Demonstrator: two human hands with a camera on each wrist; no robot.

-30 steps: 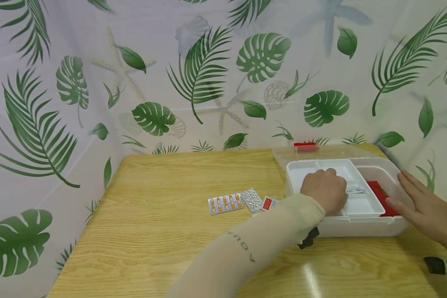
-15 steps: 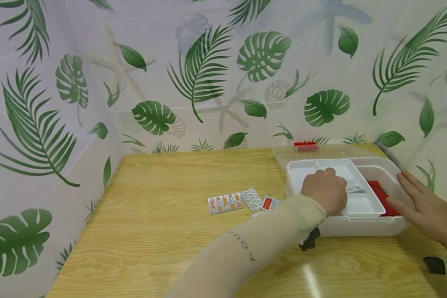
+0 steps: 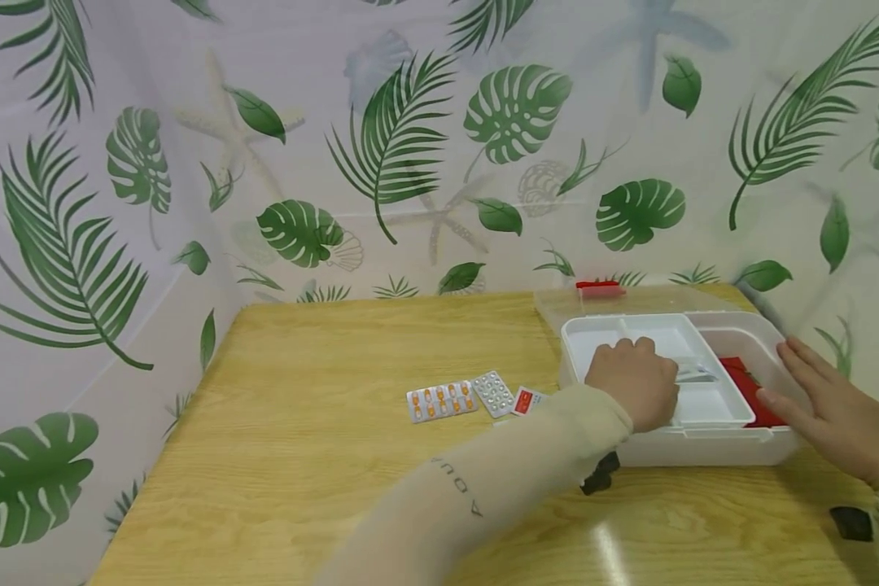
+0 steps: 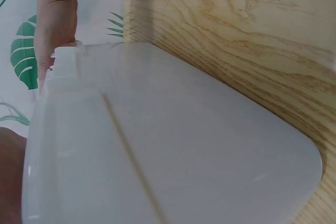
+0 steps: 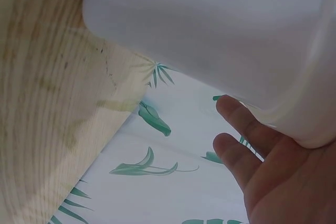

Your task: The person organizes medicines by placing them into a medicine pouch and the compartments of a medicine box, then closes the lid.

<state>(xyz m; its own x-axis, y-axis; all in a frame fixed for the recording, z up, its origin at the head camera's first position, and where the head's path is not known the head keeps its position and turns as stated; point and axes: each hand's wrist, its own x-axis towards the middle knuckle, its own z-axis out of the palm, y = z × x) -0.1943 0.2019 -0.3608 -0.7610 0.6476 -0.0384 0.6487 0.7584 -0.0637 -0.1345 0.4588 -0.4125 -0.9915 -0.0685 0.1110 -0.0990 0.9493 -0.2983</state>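
Observation:
A translucent white plastic box stands on the right of the table, holding a white compartment tray. Over the tray is my left hand, knuckles up and fingers bent down into it; the fingertips and anything between them are hidden. Beside it in the tray lies a small clear-and-white item, too indistinct to name. My right hand rests at the box's right end with straight fingers, the thumb over the rim. Something red lies in the box's right section. In the left wrist view the box wall fills most of the frame.
Left of the box lie a blister pack of orange capsules, a blister pack of round tablets and a red-and-white packet. Behind, the clear lid with a red latch lies folded back near the leaf-print cloth.
My left hand has shifted very slightly towards the front of the tray. My right hand, the box and the packs stay where they were.

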